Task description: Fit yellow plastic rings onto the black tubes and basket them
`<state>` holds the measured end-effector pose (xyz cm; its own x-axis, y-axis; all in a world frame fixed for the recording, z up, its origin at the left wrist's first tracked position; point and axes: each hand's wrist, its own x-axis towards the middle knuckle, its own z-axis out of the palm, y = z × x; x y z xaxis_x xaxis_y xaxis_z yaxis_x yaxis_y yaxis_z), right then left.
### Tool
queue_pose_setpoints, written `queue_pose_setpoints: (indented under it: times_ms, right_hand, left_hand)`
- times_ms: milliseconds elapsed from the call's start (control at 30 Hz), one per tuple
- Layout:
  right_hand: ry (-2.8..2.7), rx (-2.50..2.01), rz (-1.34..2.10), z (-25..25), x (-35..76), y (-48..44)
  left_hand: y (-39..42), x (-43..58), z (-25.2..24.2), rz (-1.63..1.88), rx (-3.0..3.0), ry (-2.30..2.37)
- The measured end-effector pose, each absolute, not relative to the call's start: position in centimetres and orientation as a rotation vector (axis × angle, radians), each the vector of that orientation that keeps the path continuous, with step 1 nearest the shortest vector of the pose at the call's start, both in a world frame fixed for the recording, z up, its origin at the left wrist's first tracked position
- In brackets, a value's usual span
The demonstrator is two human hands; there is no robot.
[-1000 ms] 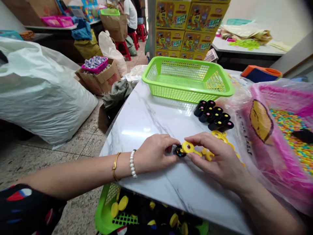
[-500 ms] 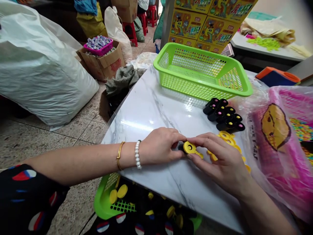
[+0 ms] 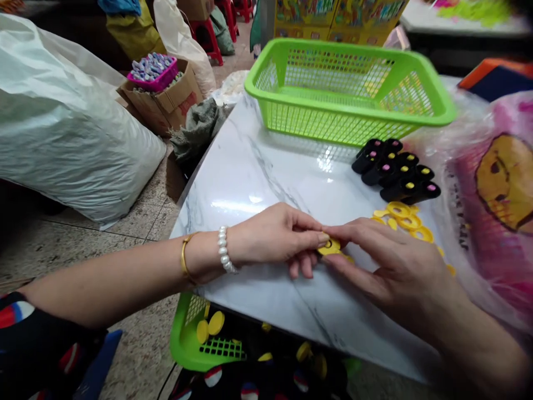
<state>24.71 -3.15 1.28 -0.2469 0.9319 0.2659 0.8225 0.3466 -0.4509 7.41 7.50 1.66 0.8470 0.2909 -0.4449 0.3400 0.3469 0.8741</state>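
Over the marbled white table, my left hand [image 3: 287, 236] pinches a small yellow ring-shaped piece [image 3: 330, 245] with thumb and fingers. My right hand [image 3: 385, 261] grips the same piece from the other side, so the fingertips of both hands nearly meet. Whatever lies under the piece is hidden by my fingers. Beyond my right hand, flat yellow rings [image 3: 410, 221] lie loose. Behind them stand several black cylinders [image 3: 402, 172] with pink or yellow dots on their tops.
A green basket [image 3: 350, 119] sits at the table's back. Plastic-wrapped pink goods [image 3: 495, 205] lie at right. Below the near edge, another green basket [image 3: 179, 339] holds yellow and black parts. A large white sack [image 3: 79, 128] stands on the floor at left.
My left thumb has moved onto the top of the yellow piece, and the black part seen beside it earlier no longer shows. The view has shifted, with the table's contents now nearer.
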Motion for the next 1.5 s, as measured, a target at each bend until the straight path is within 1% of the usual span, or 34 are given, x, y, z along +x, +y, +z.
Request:
queue_pose_setpoints:
  times_ms: [167,367,567,633,800,867,1067,1233,1367,1500]
  right_hand:
    - [-2.148,-1.626,0.201,0.9,24.6,-3.5]
    - [-2.053,-1.613,0.345,1.0,24.8,-3.9]
    - [-1.946,-1.698,0.471,0.9,24.5,-4.2]
    - [-1.943,-1.717,0.508,1.1,24.5,-4.3]
    - [-2.043,-1.688,0.806,2.3,26.4,-4.7]
    - [-2.043,-1.691,0.862,2.5,27.3,-4.9]
    - [-1.953,-1.617,0.868,2.5,27.3,-4.6]
    - [-1.694,-1.679,0.857,1.5,25.7,-3.8]
    - [-1.488,-1.734,1.095,0.8,24.9,-3.3]
    - [-1.351,-1.689,1.351,1.1,24.8,-2.9]
  left_hand:
    - [6.7,7.0,0.9,0.023,1.344,0.572]
    - [5.3,6.0,-0.1,0.411,1.868,0.615]
    - [5.6,6.2,-0.2,0.695,2.109,0.475]
    - [5.9,6.4,-0.2,0.742,2.135,0.406]
    - [6.7,6.8,-0.4,0.676,2.157,0.403]
    - [6.9,6.8,-0.5,0.67,2.162,0.375]
    - [7.3,6.4,-0.9,0.613,2.178,0.294]
    - [6.9,6.6,-1.2,0.591,2.227,0.255]
    - [6.6,6.7,-1.4,0.554,2.314,0.264]
    - [6.5,6.8,-1.5,0.5,2.31,0.271]
